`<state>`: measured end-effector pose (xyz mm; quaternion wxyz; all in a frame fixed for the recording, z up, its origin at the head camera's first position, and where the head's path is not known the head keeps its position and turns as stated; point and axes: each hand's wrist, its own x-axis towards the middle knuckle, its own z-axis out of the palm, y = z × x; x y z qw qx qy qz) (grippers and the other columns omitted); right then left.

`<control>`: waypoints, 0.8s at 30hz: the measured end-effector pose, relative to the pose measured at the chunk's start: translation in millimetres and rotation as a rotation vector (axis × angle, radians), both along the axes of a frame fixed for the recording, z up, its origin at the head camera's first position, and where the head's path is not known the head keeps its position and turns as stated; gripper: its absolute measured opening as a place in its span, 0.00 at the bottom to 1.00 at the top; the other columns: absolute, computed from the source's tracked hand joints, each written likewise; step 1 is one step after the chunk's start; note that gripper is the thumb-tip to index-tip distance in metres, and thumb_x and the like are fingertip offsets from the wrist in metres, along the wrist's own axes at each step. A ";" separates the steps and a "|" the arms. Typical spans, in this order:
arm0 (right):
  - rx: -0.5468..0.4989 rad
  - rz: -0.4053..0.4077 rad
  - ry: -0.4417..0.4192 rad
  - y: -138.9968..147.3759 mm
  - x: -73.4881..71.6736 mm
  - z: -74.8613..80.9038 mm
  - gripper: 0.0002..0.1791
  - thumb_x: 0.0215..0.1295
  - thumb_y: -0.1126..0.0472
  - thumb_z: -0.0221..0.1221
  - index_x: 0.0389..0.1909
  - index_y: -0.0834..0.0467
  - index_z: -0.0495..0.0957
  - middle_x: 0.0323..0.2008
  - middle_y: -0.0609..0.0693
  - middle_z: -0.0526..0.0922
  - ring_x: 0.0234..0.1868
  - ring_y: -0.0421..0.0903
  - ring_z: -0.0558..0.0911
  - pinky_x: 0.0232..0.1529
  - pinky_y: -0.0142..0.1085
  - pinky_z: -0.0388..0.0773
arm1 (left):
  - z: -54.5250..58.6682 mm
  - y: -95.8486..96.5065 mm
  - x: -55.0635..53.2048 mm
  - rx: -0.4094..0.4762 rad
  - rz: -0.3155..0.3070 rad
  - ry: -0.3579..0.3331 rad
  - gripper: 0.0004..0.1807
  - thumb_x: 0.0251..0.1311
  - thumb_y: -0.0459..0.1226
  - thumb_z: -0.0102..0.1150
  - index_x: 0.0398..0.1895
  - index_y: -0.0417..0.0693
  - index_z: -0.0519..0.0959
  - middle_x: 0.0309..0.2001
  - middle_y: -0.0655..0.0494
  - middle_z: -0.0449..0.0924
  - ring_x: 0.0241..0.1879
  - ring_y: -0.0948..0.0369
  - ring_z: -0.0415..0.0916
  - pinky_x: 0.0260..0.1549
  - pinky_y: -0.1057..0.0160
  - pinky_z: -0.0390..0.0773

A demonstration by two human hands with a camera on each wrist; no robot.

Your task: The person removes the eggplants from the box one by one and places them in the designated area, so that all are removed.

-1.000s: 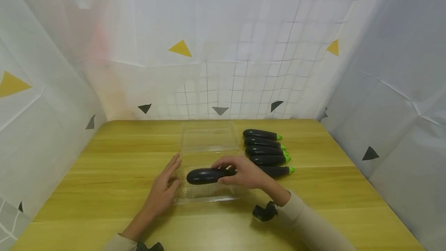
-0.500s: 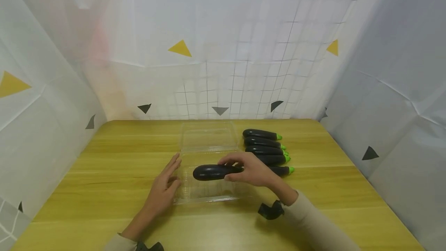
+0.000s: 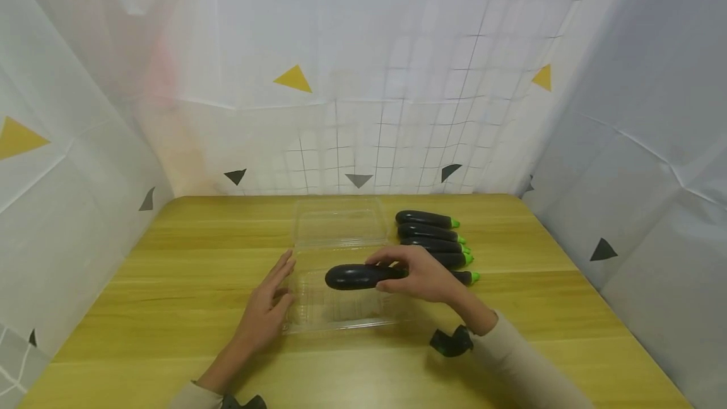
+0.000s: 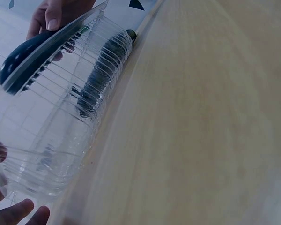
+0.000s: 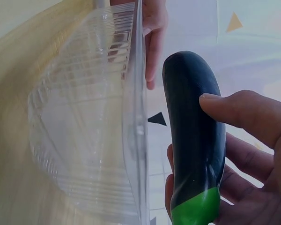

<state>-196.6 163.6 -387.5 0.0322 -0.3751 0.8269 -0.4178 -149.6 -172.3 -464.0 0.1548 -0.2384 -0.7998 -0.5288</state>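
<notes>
My right hand (image 3: 417, 274) grips a dark eggplant (image 3: 354, 277) near its stem end, thumb on one side and fingers round the other. In the right wrist view the eggplant (image 5: 194, 126) shows a bright green cap (image 5: 196, 208). It is held above the base of a clear plastic clamshell box (image 3: 341, 314), whose lid (image 3: 342, 223) lies folded back toward the wall. My left hand (image 3: 264, 308) rests at the box's left side, fingers extended along the wall. In the left wrist view its fingertips (image 4: 18, 212) show at the box's end.
Several more eggplants (image 3: 426, 218) with green caps lie in a column on the wooden table (image 3: 539, 320), right of the box. White sheeting (image 3: 363, 49) with yellow and dark triangles stands behind the table and at both sides.
My right hand has carried the eggplant to the right and slightly up over the box, overlapping more of the eggplant column. The left hand has stayed in place.
</notes>
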 end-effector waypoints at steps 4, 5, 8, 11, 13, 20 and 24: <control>-0.002 -0.001 0.010 5.1 0.2 1.8 0.21 0.63 0.57 0.73 0.57 0.50 0.85 0.50 0.40 0.85 0.49 0.43 0.84 0.46 0.41 0.84 | -0.4 -0.3 -0.6 -0.007 0.001 0.007 0.36 0.64 0.18 0.54 0.78 0.36 0.64 0.80 0.42 0.55 0.70 0.42 0.67 0.53 0.43 0.81; -0.005 0.001 0.013 6.6 0.1 2.0 0.21 0.64 0.57 0.73 0.57 0.51 0.84 0.51 0.41 0.85 0.49 0.43 0.84 0.47 0.42 0.84 | -0.7 -0.4 -0.9 -0.009 0.002 0.007 0.37 0.64 0.18 0.54 0.78 0.36 0.64 0.80 0.42 0.55 0.70 0.42 0.67 0.53 0.43 0.81; -0.004 0.001 0.022 11.0 0.0 2.4 0.21 0.64 0.57 0.72 0.58 0.52 0.84 0.52 0.42 0.85 0.50 0.44 0.84 0.48 0.42 0.84 | -2.0 -0.6 -1.7 -0.014 0.006 -0.003 0.37 0.64 0.18 0.53 0.78 0.37 0.63 0.80 0.44 0.54 0.70 0.42 0.67 0.54 0.45 0.81; 0.002 -0.006 0.035 15.2 0.4 2.9 0.21 0.64 0.58 0.72 0.58 0.52 0.84 0.51 0.42 0.85 0.50 0.43 0.84 0.49 0.42 0.84 | -3.4 -1.2 -2.0 -0.022 0.011 -0.018 0.38 0.64 0.18 0.53 0.79 0.38 0.63 0.81 0.48 0.54 0.70 0.41 0.67 0.55 0.48 0.81; 0.006 -0.013 0.044 17.7 1.0 3.6 0.21 0.64 0.57 0.72 0.58 0.52 0.84 0.51 0.42 0.85 0.49 0.43 0.84 0.49 0.41 0.83 | -4.0 -1.6 -1.9 -0.027 0.011 -0.026 0.38 0.64 0.18 0.53 0.79 0.38 0.62 0.81 0.50 0.53 0.70 0.41 0.66 0.55 0.51 0.81; -0.001 -0.034 0.039 27.0 3.2 6.5 0.22 0.63 0.58 0.73 0.58 0.54 0.84 0.52 0.44 0.86 0.49 0.45 0.84 0.50 0.44 0.83 | -3.8 -1.6 -1.4 -0.027 0.007 -0.023 0.38 0.64 0.18 0.53 0.79 0.37 0.62 0.81 0.53 0.52 0.71 0.42 0.66 0.55 0.50 0.81; -0.007 -0.051 0.029 32.7 2.8 5.7 0.22 0.63 0.59 0.73 0.58 0.54 0.84 0.52 0.46 0.86 0.50 0.47 0.84 0.52 0.46 0.83 | -2.7 -0.7 -1.0 -0.024 0.011 -0.010 0.37 0.64 0.18 0.53 0.78 0.36 0.63 0.81 0.51 0.54 0.70 0.41 0.67 0.54 0.48 0.81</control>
